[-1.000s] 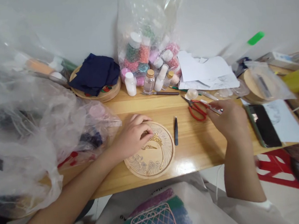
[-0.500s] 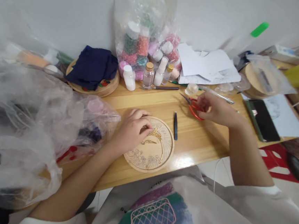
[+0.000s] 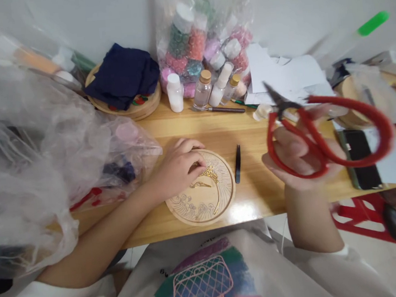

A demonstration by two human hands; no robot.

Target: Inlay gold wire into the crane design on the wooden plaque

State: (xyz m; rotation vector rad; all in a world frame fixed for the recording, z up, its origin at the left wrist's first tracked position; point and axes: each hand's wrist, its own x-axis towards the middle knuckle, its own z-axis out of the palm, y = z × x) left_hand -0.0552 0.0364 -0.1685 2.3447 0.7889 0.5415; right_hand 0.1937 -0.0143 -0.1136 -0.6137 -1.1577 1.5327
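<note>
My right hand is raised above the table on the right and holds a pair of scissors with red handles. Their dark blades, slightly blurred, point up and left. On the left, my left hand rests over the edge of a round wooden board. Its thumb and index finger are pinched together beside the gold wire pattern; whatever is between the fingertips is too small to make out. Fine printed wave lines cover the board's surface. Black tweezers lie just right of the board.
Small bottles and a bag of coloured jars stand along the wall. Plastic bags crowd the left side. Dark blue cloth lies on a wooden hoop. A phone and papers are on the right.
My right hand has lifted the scissors from low over the table up towards the camera, turning them. My left hand keeps its pinch at the board. The view has shifted slightly.
</note>
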